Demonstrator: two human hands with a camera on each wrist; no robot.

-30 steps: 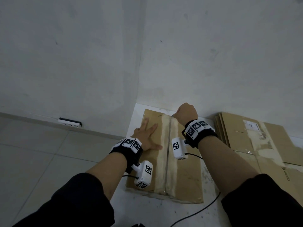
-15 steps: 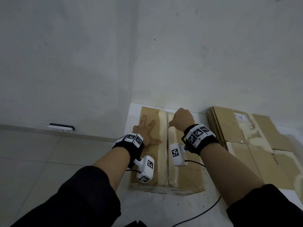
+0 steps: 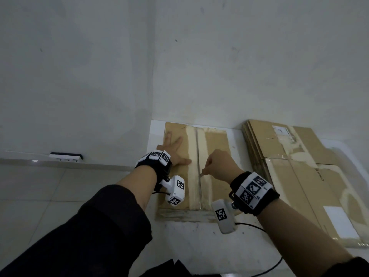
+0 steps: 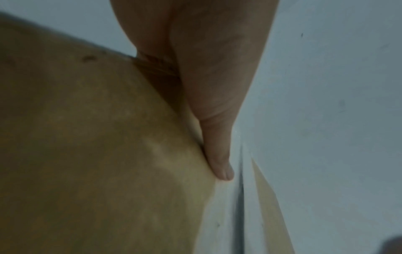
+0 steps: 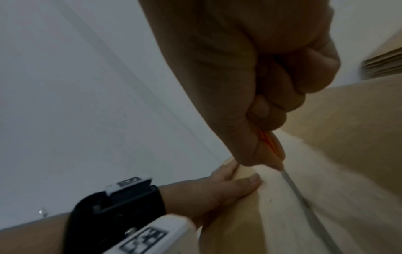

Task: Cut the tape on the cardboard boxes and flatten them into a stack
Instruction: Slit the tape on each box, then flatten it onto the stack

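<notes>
I am pressing my flat left hand on the box lying at the floor's far edge by the wall, while my right hand, fisted around a knife, is slicing its center tape. Next, I judge, finishing the cut toward me.

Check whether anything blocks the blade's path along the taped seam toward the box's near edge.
Nothing visible does. The right hand grips the cutter on the taped seam, which runs bare to the near edge of the cardboard box. The left hand lies flat beside the seam, off it.
</notes>
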